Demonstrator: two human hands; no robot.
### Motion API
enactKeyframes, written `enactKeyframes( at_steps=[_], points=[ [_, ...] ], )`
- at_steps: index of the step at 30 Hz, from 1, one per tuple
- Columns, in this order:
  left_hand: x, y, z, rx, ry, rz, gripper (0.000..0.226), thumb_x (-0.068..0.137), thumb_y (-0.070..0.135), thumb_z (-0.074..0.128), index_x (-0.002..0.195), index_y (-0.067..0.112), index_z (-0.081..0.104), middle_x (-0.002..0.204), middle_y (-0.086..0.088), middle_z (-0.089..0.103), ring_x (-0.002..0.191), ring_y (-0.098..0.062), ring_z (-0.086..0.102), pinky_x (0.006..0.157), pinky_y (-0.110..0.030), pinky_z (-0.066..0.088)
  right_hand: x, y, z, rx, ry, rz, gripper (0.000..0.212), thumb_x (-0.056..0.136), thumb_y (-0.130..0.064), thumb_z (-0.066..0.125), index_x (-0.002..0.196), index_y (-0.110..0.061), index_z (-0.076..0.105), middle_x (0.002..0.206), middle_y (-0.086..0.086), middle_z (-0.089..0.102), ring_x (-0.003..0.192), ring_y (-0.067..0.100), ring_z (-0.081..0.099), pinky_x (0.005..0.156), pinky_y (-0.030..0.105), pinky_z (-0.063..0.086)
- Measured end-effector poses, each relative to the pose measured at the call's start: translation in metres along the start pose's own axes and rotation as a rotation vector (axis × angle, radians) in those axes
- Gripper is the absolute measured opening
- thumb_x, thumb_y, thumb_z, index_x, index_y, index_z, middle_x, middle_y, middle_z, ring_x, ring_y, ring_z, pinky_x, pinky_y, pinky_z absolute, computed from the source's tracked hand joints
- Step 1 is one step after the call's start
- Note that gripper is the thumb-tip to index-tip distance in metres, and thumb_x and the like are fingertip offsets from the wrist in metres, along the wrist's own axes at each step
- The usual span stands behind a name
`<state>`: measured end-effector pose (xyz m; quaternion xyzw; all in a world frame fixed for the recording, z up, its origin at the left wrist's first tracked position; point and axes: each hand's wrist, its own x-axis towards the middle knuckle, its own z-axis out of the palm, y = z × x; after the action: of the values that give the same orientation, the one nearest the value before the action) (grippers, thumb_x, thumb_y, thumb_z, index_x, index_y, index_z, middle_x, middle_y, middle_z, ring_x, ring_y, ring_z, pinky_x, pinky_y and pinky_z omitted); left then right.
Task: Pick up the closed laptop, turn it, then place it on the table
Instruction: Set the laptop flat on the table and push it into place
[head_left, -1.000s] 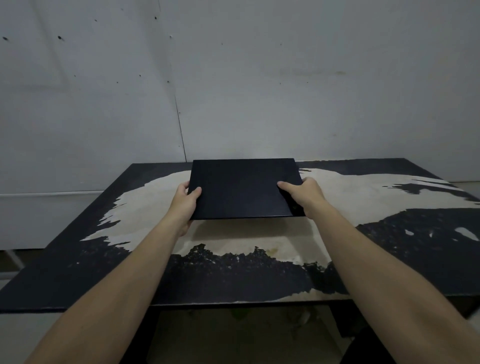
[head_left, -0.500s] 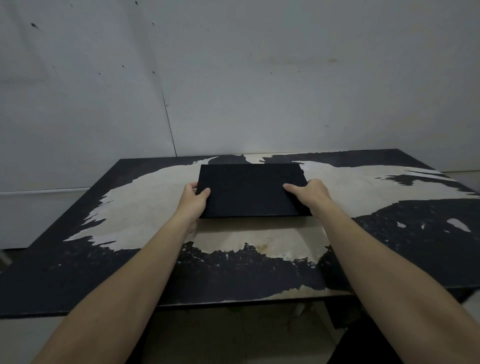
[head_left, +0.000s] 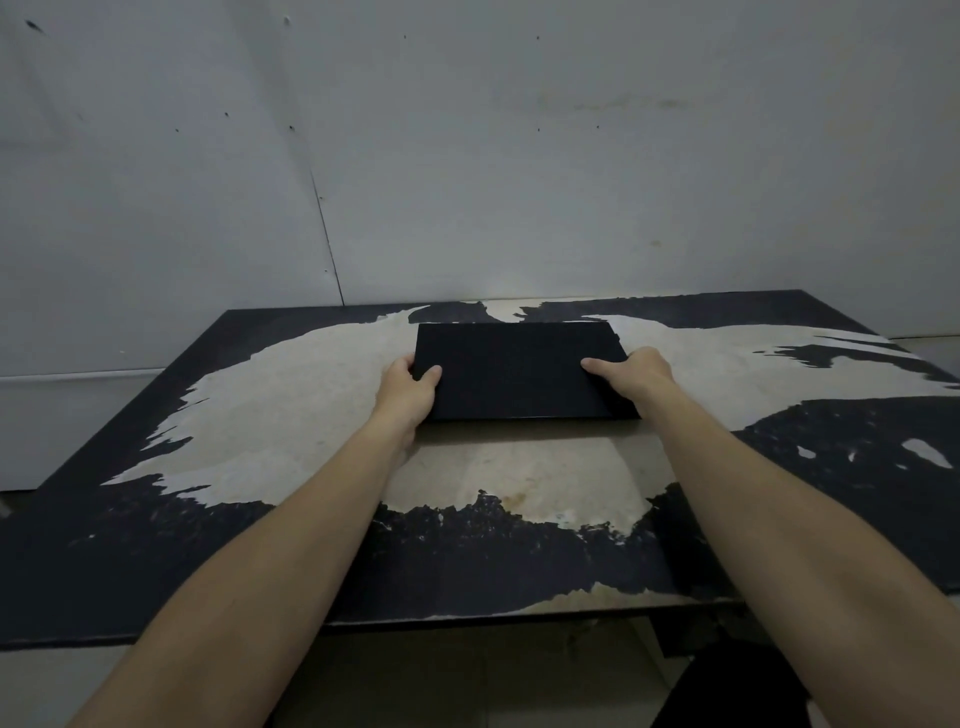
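The closed black laptop (head_left: 519, 369) lies flat, or very nearly flat, on the worn table (head_left: 270, 410), its long side facing me. My left hand (head_left: 410, 392) grips its left edge, thumb on top and fingers underneath. Holding the right edge is my right hand (head_left: 631, 376), with the thumb stretched across the lid. Whether the laptop fully rests on the surface I cannot tell.
The table top is dark with large pale patches where the coating has peeled. A grey wall (head_left: 519, 156) stands right behind the table's far edge. A dark object (head_left: 727, 686) shows below the table's near edge at the bottom right.
The laptop has come down from a raised, tilted hold to lie low and flat on the table, a little further from me. Both hands kept their grip.
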<state>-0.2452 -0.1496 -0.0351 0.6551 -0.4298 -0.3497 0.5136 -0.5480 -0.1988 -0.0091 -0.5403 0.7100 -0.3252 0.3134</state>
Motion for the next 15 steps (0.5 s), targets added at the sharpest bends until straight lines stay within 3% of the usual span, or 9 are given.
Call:
enactKeyframes(
  at_steps=[9, 15],
  points=[
    [0.018, 0.005, 0.020, 0.093, 0.023, -0.042, 0.038, 0.098, 0.033, 0.060, 0.133, 0.018, 0.061, 0.126, -0.006, 0.068, 0.115, -0.032, 0.063, 0.102, -0.052, 0.051, 0.030, -0.001, -0.004, -0.056, -0.004, 0.034, 0.066, 0.082, -0.053, 0.082, 0.114, 0.002, 0.066, 0.116, 0.018, 0.071, 0.107, 0.036, 0.067, 0.077, 0.038, 0.051],
    [0.031, 0.004, 0.026, 0.241, 0.072, -0.046, 0.043, 0.097, 0.043, 0.057, 0.134, 0.021, 0.059, 0.136, -0.005, 0.061, 0.125, -0.036, 0.050, 0.110, -0.053, 0.040, 0.046, -0.001, 0.003, -0.092, 0.006, 0.053, 0.070, 0.081, -0.056, 0.081, 0.117, 0.002, 0.065, 0.124, 0.019, 0.067, 0.113, 0.036, 0.064, 0.091, 0.043, 0.055]
  ],
)
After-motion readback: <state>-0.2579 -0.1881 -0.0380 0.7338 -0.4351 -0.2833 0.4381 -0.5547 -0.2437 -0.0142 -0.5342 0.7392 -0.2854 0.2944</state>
